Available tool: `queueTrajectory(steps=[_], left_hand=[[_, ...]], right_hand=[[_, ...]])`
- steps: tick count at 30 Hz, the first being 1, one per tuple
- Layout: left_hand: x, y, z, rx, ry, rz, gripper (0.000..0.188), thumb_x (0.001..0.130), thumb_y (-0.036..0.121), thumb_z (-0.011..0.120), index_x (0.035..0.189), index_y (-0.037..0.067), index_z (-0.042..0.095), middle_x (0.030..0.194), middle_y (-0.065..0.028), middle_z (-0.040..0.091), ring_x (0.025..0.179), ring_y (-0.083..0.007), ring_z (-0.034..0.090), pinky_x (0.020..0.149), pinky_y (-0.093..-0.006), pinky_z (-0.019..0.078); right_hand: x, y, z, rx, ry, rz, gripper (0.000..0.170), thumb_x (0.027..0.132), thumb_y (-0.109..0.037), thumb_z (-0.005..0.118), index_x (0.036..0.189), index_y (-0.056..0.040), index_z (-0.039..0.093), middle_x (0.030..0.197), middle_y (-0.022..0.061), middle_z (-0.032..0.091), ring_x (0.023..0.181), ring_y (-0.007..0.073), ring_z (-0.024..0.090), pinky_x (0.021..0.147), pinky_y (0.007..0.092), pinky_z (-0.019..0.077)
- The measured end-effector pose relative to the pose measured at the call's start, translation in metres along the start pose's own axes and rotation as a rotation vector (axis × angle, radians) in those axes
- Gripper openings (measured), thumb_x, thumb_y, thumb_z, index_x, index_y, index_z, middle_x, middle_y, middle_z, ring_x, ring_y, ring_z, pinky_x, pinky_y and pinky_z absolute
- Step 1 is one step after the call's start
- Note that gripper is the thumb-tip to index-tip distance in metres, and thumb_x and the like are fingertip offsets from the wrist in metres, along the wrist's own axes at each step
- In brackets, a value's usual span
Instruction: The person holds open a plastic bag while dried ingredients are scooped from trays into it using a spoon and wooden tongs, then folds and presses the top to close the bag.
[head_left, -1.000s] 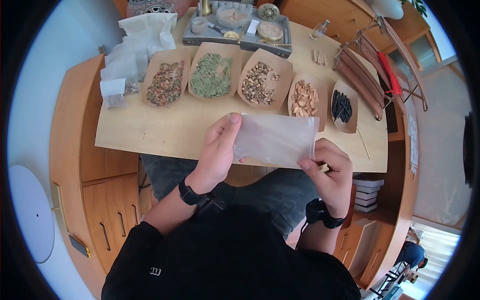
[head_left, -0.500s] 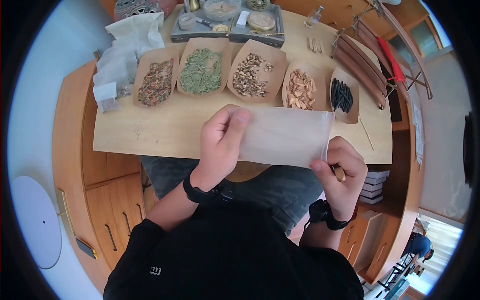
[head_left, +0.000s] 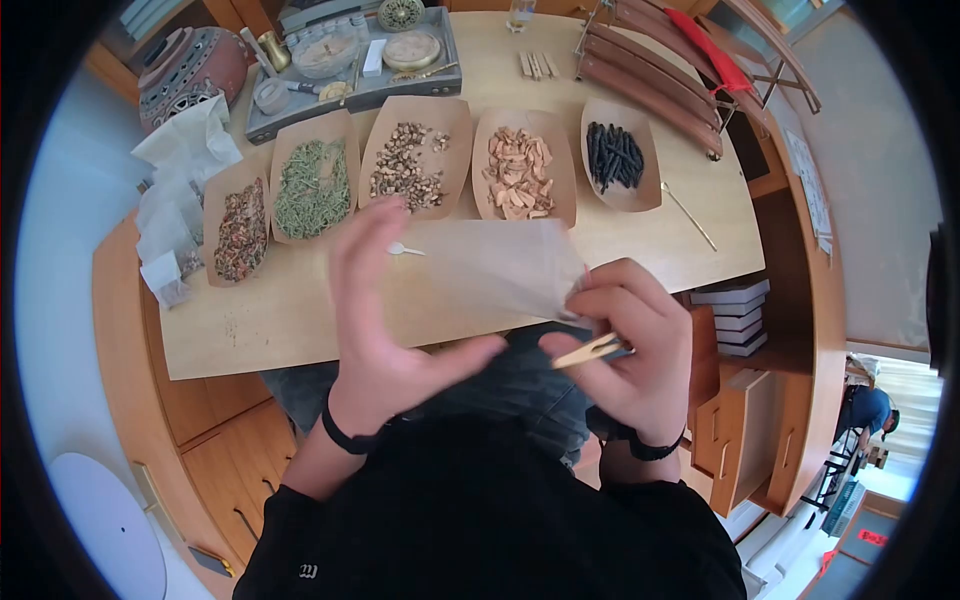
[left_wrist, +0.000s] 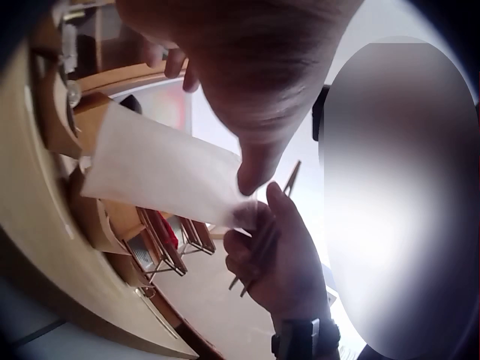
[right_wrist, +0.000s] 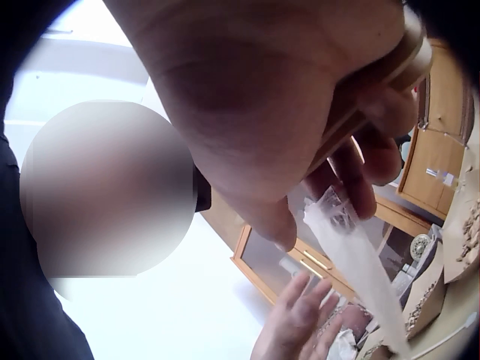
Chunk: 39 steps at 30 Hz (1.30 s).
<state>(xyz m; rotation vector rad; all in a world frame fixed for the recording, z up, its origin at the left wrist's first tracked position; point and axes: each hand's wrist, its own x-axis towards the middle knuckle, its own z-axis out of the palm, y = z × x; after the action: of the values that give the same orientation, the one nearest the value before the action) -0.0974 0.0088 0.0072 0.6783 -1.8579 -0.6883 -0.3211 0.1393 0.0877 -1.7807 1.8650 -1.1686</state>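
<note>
In the head view, a translucent pouch bag (head_left: 500, 262) hangs over the table's front edge, its right end pinched by the fingers of my right hand (head_left: 640, 335). That hand also keeps a pair of small wooden tongs (head_left: 588, 351) across the palm, the tips pointing left. My left hand (head_left: 372, 345) is off the bag, thumb and fingers spread wide, slightly blurred. In the left wrist view the bag (left_wrist: 161, 165) stretches away from the right hand (left_wrist: 289, 259). The right wrist view shows the bag's crinkled end (right_wrist: 334, 214) at the right fingertips.
Paper trays stand behind the bag: reddish mix (head_left: 240, 232), green herb (head_left: 312, 190), chopped brown pieces (head_left: 408, 170), pale slices (head_left: 520, 170), black sticks (head_left: 615, 155). A white spoon (head_left: 405, 249), filled pouches (head_left: 170, 225), a grey tray (head_left: 455, 75), and a wooden rack (head_left: 650, 85) are also there.
My left hand has let go of the bag's left end and spread open beside it. The right hand still holds the bag, and its wooden tongs now show more fully. The head view has shifted.
</note>
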Motion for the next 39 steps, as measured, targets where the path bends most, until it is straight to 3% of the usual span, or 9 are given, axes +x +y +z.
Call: queueTrajectory(steps=[3, 7, 20, 24, 26, 28, 30, 32, 39], left_hand=[[0.014, 0.038, 0.014, 0.18, -0.175, 0.115, 0.117, 0.074, 0.037, 0.102, 0.168, 0.001, 0.043, 0.16, -0.0229, 0.053, 0.154, -0.0467, 0.049, 0.131, -0.0629, 0.0347], [0.015, 0.03, 0.03, 0.163, -0.161, 0.119, 0.122, 0.069, 0.032, 0.102, 0.17, 0.002, 0.042, 0.149, -0.0196, 0.063, 0.149, -0.0435, 0.056, 0.131, -0.0691, 0.0328], [0.011, 0.039, 0.027, -0.031, -0.32, -0.051, 0.103, 0.064, 0.025, 0.102, 0.154, 0.005, 0.057, 0.129, -0.0107, 0.069, 0.123, -0.0376, 0.068, 0.126, -0.0633, 0.0414], [0.003, 0.039, 0.031, -0.197, -0.316, -0.112, 0.088, 0.07, 0.018, 0.104, 0.145, 0.005, 0.059, 0.128, -0.0095, 0.068, 0.114, -0.0273, 0.072, 0.109, -0.048, 0.0551], [0.0, 0.044, 0.033, -0.526, -0.327, -0.221, 0.081, 0.078, 0.008, 0.101, 0.143, 0.005, 0.054, 0.131, -0.0095, 0.066, 0.106, -0.0162, 0.072, 0.091, -0.0343, 0.0591], [-0.008, 0.04, 0.036, -0.602, -0.339, -0.241, 0.081, 0.08, 0.009, 0.098, 0.144, 0.005, 0.049, 0.13, -0.0126, 0.064, 0.116, -0.0226, 0.069, 0.104, -0.0422, 0.055], [-0.018, 0.039, 0.043, -0.685, -0.356, -0.261, 0.081, 0.082, 0.011, 0.096, 0.145, 0.005, 0.044, 0.129, -0.0157, 0.063, 0.126, -0.029, 0.065, 0.117, -0.0502, 0.0509], [-0.024, 0.04, 0.049, -0.734, -0.383, -0.229, 0.078, 0.082, 0.002, 0.095, 0.143, 0.007, 0.047, 0.134, -0.0136, 0.064, 0.106, -0.0163, 0.07, 0.092, -0.0342, 0.0593], [-0.019, 0.027, 0.058, -0.946, -0.482, -0.261, 0.076, 0.081, 0.0, 0.094, 0.141, 0.008, 0.048, 0.132, -0.0135, 0.065, 0.112, -0.0168, 0.067, 0.093, -0.0356, 0.0586]], right_hand=[[-0.005, -0.005, 0.008, 0.034, -0.056, -0.042, 0.04, 0.081, -0.03, 0.099, 0.105, -0.0035, 0.081, 0.105, 0.0098, 0.074, 0.071, 0.0174, 0.067, 0.063, 0.0318, 0.0507], [-0.004, -0.009, 0.006, 0.064, -0.159, -0.126, 0.057, 0.081, -0.035, 0.1, 0.126, -0.0048, 0.082, 0.108, 0.0123, 0.073, 0.084, 0.0258, 0.074, 0.072, 0.0367, 0.0589], [-0.002, 0.003, -0.004, 0.091, -0.198, -0.25, 0.061, 0.083, -0.033, 0.096, 0.135, -0.0063, 0.077, 0.104, 0.0096, 0.07, 0.084, 0.0294, 0.073, 0.072, 0.0408, 0.0614], [-0.008, 0.014, -0.002, 0.149, -0.138, -0.255, 0.078, 0.085, -0.039, 0.099, 0.144, 0.0052, 0.071, 0.083, 0.0094, 0.07, 0.071, 0.0205, 0.07, 0.061, 0.0322, 0.0512], [-0.026, 0.026, -0.004, 0.28, 0.25, -0.012, 0.071, 0.102, -0.043, 0.085, 0.147, 0.0091, 0.067, 0.069, 0.0035, 0.061, 0.059, 0.0132, 0.059, 0.055, 0.0279, 0.0427], [-0.021, 0.05, -0.017, 0.342, 0.47, -0.044, 0.048, 0.119, -0.032, 0.057, 0.13, 0.0121, 0.071, 0.064, 0.0006, 0.05, 0.049, 0.0094, 0.04, 0.048, 0.0284, 0.0318], [-0.014, 0.065, -0.032, 0.411, 0.56, 0.029, 0.052, 0.118, -0.036, 0.051, 0.116, 0.0112, 0.073, 0.067, 0.0075, 0.057, 0.066, 0.0172, 0.058, 0.065, 0.0311, 0.0436], [-0.009, 0.092, -0.041, 0.297, 0.6, 0.015, 0.057, 0.118, -0.041, 0.046, 0.114, 0.0098, 0.073, 0.067, 0.007, 0.056, 0.067, 0.0181, 0.056, 0.067, 0.0328, 0.0427], [-0.004, 0.112, -0.067, 0.164, 0.545, 0.435, 0.059, 0.12, -0.047, 0.045, 0.112, 0.0019, 0.077, 0.077, 0.0015, 0.06, 0.069, 0.0095, 0.054, 0.064, 0.0256, 0.037]])
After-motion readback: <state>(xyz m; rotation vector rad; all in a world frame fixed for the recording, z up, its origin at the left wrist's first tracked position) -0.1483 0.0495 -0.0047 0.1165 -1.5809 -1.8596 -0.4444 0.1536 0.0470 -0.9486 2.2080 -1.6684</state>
